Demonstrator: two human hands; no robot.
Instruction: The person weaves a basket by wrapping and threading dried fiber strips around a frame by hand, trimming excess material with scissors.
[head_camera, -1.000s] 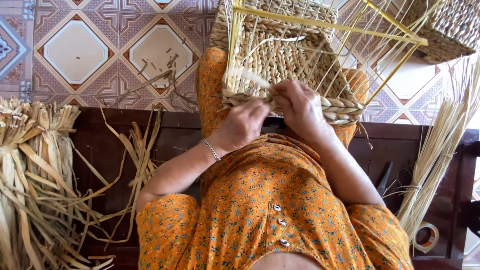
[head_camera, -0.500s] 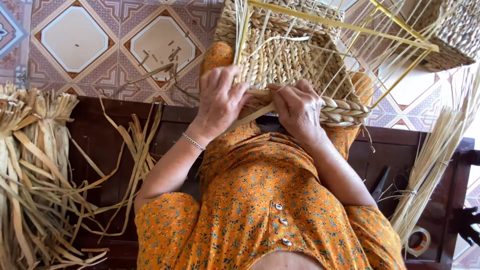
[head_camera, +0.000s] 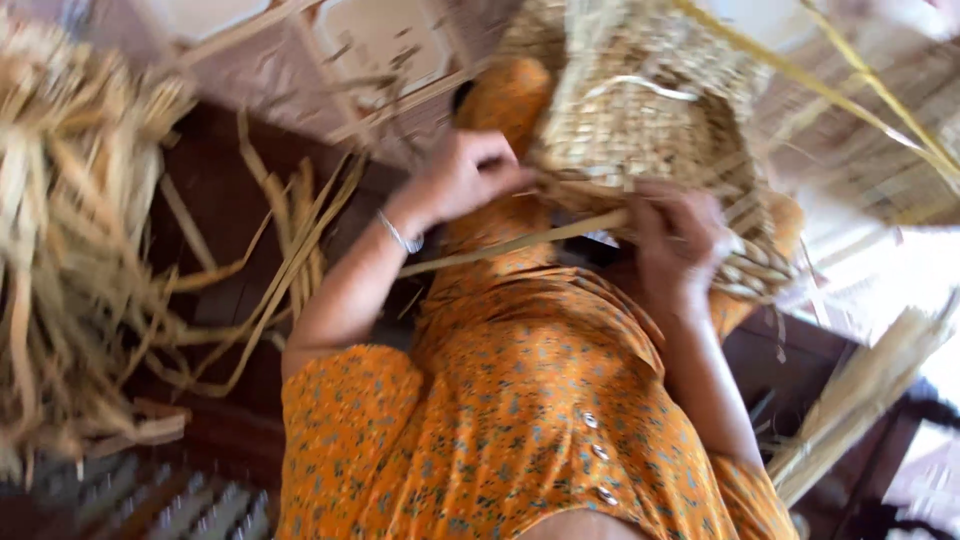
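The right hand (head_camera: 680, 240) is closed on the lower braided edge of a half-woven straw basket (head_camera: 640, 130), fingers curled over the rim and knuckles turned up toward the camera, the wrist bent so the forearm runs down and to the right alongside the body. A long flat straw strand (head_camera: 510, 245) runs from under this hand leftward and slightly down across the lap; it seems pinched in the same grip, though motion blur hides the exact contact.

The left hand (head_camera: 465, 175) presses against the near left side of the basket, fingers bunched and closed on the weave or a strand there; the blur makes it impossible to tell which. Its wrist carries a thin silver bracelet (head_camera: 400, 235), and the forearm slants down and left to a bent elbow.

The basket rests on the raised knees, tilted, with loose yellow stakes (head_camera: 860, 90) sticking out to the upper right. The person wears an orange flowered dress (head_camera: 520, 400) with small buttons down the front.

To the left a big bundle of dried straw (head_camera: 70, 230) lies over a dark wooden bench (head_camera: 220, 190). Another tied bundle of stalks (head_camera: 860, 390) leans at the lower right. Patterned floor tiles (head_camera: 380, 40) show beyond.
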